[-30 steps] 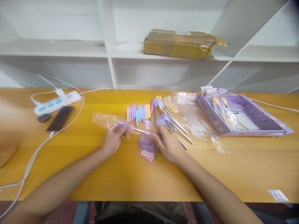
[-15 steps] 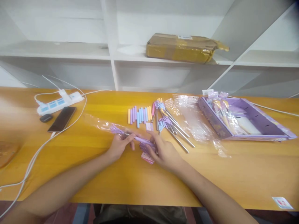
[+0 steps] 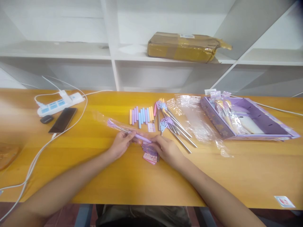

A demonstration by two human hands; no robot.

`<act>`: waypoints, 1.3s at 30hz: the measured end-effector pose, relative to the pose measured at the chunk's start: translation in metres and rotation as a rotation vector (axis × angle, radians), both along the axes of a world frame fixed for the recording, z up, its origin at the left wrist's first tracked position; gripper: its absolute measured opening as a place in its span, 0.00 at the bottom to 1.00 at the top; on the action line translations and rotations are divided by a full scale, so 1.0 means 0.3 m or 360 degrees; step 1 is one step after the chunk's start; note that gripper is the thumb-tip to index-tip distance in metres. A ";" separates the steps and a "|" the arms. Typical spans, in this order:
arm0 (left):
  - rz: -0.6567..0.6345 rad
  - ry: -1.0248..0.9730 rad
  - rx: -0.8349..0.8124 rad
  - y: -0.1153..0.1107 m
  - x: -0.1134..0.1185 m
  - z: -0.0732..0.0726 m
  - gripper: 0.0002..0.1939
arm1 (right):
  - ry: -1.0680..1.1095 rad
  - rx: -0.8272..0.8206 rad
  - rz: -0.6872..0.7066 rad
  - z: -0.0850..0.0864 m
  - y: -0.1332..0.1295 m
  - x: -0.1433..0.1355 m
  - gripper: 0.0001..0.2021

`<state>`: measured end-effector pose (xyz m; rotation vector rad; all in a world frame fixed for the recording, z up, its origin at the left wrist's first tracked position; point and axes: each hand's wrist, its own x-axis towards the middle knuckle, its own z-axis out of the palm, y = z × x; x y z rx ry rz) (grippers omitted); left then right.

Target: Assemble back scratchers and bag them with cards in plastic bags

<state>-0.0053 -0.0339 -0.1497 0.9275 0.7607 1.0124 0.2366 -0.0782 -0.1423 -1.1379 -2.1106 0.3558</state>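
Observation:
A purple back scratcher (image 3: pixel 142 137) with a metal shaft lies slanted between my hands, its hand-shaped head inside a clear plastic bag (image 3: pixel 100 117). My left hand (image 3: pixel 120 145) is closed around the bag and the scratcher's middle. At the handle's end, my right hand (image 3: pixel 167 149) pinches with thumb and fingers. Below the handle is a pile of small printed cards (image 3: pixel 149 153), partly covered by my right hand. Beyond my hands lie several coloured handle sleeves (image 3: pixel 142 115) in a row. More back scratchers (image 3: pixel 177 124) with metal rods are heaped to their right.
Clear plastic bags (image 3: pixel 193 116) lie beside a purple box (image 3: pixel 248 137) holding packed items. At left are a power strip (image 3: pixel 58 104), a phone (image 3: pixel 63 120) and white cables (image 3: pixel 35 160). A taped carton (image 3: pixel 182 47) sits on the shelf. A small card (image 3: pixel 284 201) lies near the front right edge.
The back scratcher's head has shifted slightly left and up, deeper into the bag. My right hand has moved to the handle's end, uncovering more of the cards.

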 end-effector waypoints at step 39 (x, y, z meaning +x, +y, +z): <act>-0.0515 0.0220 0.0087 -0.052 -0.007 -0.029 0.18 | -0.0254 0.0272 0.0526 0.061 -0.003 0.030 0.08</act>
